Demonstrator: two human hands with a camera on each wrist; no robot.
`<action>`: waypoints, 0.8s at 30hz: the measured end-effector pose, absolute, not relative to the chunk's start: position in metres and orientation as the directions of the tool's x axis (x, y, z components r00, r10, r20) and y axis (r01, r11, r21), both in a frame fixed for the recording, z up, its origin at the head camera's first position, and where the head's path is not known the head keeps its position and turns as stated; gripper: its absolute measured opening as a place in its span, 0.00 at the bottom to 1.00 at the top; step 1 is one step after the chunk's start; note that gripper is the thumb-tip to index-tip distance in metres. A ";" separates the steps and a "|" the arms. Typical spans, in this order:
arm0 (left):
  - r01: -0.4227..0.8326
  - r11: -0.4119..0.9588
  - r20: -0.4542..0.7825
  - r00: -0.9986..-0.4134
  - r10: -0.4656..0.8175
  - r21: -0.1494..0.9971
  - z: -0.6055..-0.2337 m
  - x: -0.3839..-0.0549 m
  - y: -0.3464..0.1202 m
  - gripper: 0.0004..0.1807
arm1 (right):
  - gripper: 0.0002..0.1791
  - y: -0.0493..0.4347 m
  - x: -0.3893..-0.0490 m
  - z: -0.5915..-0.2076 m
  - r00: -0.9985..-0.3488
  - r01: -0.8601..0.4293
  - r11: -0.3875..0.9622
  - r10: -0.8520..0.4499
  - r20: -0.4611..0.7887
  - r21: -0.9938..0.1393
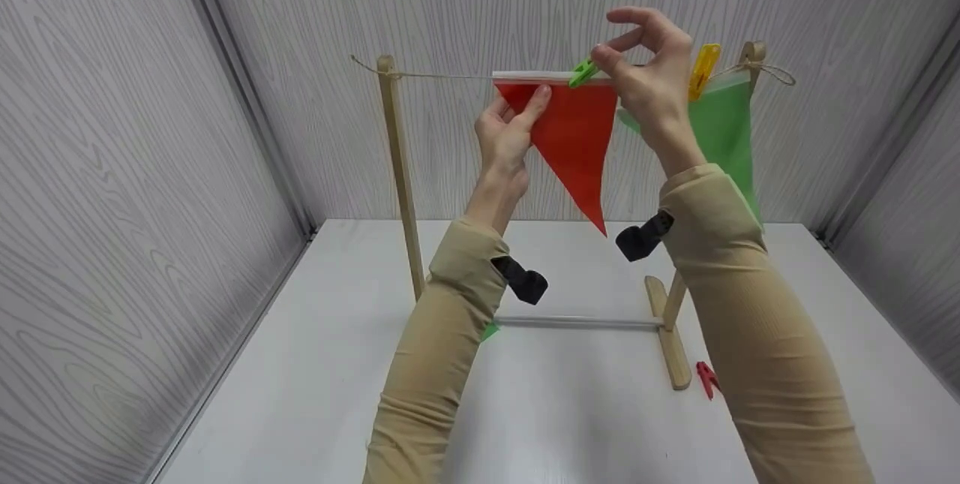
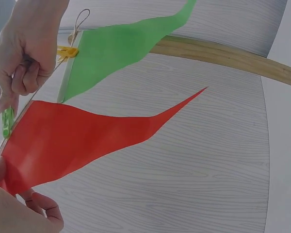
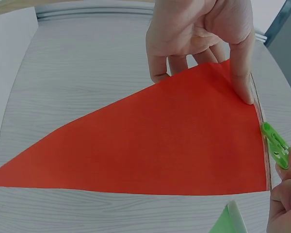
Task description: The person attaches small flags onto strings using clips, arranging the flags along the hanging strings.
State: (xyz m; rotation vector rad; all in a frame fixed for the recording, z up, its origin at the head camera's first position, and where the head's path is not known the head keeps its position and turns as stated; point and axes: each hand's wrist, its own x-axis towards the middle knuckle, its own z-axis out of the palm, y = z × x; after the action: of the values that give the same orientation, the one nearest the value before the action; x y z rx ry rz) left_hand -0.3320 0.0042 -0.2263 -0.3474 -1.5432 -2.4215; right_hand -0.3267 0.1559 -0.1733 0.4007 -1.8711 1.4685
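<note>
A red triangular pennant (image 1: pixel 574 131) with a white top band lies against a string (image 1: pixel 450 76) stretched between two wooden posts. My left hand (image 1: pixel 508 135) pinches its upper left part, thumb in front and fingers behind. My right hand (image 1: pixel 652 79) pinches a green clothespin (image 1: pixel 583 73), whose jaws sit at the pennant's top band, near the middle. In the right wrist view the green clothespin (image 3: pixel 275 145) meets the band's edge at a slant. To the right hangs a green pennant (image 1: pixel 724 124), with a yellow clothespin (image 1: pixel 703 71) at its top edge.
The left wooden post (image 1: pixel 401 176) and a right post on a wooden foot (image 1: pixel 667 334) are joined low by a pale bar (image 1: pixel 577 323). A red clothespin (image 1: pixel 706 379) lies on the white table (image 1: pixel 562 409). A green scrap (image 1: pixel 489 332) shows beside the left sleeve.
</note>
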 end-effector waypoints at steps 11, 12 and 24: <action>0.342 -0.394 0.337 -0.938 -0.084 0.853 -0.224 -0.331 0.007 0.18 | 0.18 0.156 -0.322 -0.175 -0.739 -0.595 0.295 0.163 0.653 -0.747; 0.342 -0.395 0.337 -0.938 -0.086 0.852 -0.225 -0.332 0.006 0.18 | 0.19 0.156 -0.322 -0.175 -0.749 -0.587 0.291 0.160 0.643 -0.756; 0.338 -0.405 0.332 -0.939 -0.088 0.850 -0.229 -0.332 0.003 0.16 | 0.23 0.155 -0.319 -0.177 -0.806 -0.554 0.195 0.119 0.580 -0.810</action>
State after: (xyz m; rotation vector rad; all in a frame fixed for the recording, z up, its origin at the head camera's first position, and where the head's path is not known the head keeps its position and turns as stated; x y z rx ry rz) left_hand -0.3325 0.0031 -0.2290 -0.3429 -1.5420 -2.4136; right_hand -0.3194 0.1555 -0.1765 0.4046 -1.9463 1.6593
